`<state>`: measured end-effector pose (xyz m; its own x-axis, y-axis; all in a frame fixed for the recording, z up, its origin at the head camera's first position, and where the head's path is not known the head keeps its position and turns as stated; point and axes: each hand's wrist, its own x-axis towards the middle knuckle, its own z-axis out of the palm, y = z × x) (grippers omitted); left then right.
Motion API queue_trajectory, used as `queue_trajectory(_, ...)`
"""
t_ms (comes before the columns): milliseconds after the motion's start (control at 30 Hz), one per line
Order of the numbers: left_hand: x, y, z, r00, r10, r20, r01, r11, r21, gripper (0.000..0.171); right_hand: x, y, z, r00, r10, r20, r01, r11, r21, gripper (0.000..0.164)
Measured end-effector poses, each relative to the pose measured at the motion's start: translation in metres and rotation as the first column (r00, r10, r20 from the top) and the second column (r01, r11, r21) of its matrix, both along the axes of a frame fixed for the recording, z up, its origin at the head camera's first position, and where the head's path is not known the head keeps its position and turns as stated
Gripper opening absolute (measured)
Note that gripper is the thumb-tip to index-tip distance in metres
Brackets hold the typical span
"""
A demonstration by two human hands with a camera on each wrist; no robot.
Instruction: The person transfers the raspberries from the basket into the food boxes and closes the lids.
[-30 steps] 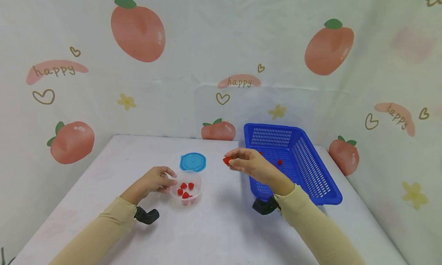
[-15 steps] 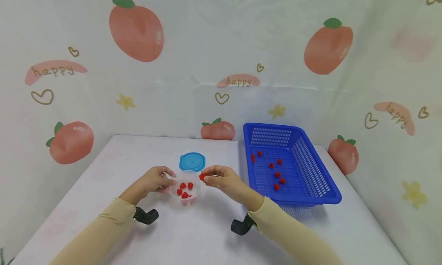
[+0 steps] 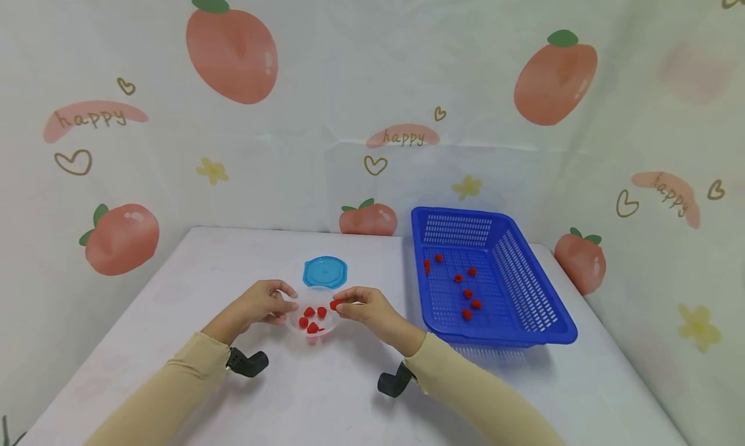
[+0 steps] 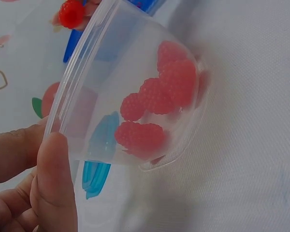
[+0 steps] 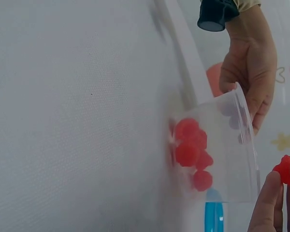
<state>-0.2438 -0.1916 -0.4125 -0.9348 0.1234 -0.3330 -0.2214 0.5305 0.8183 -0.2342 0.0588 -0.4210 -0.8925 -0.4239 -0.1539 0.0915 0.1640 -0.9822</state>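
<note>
With thumb and fingers, my left hand (image 3: 264,305) pinches the left rim of a clear round plastic tub (image 4: 101,63) that stands on the table. Several red raspberries (image 4: 157,94) lie on the tub's bottom. My right hand (image 3: 372,313) is at the tub's right rim, a single raspberry (image 5: 285,169) pinched between its thumb and fingertips. In the left wrist view, that raspberry shows just beyond the tub's rim. Behind the tub lies a blue lid (image 3: 324,273), flat on the table.
A blue perforated plastic basket (image 3: 532,291) stands to the right, with several raspberries (image 3: 468,294) scattered on its floor. White cloth covers the table (image 3: 326,401). A printed cloth backdrop (image 3: 314,64) rises behind it.
My right hand has moved left and down from beside the basket to the tub's right rim, carrying the raspberry. The left hand and tub have stayed in place.
</note>
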Motion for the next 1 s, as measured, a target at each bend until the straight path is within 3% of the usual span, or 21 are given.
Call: queue_trajectory(1000, -0.0003, 0.0013, 0.0018, 1.0, -0.001, 0.005, 0.001, 1.0, 0.015, 0.036, -0.0022, -0.0007, 0.0003, 1.0, 0.007, -0.019, -0.008, 1.0, -0.009, 0.025)
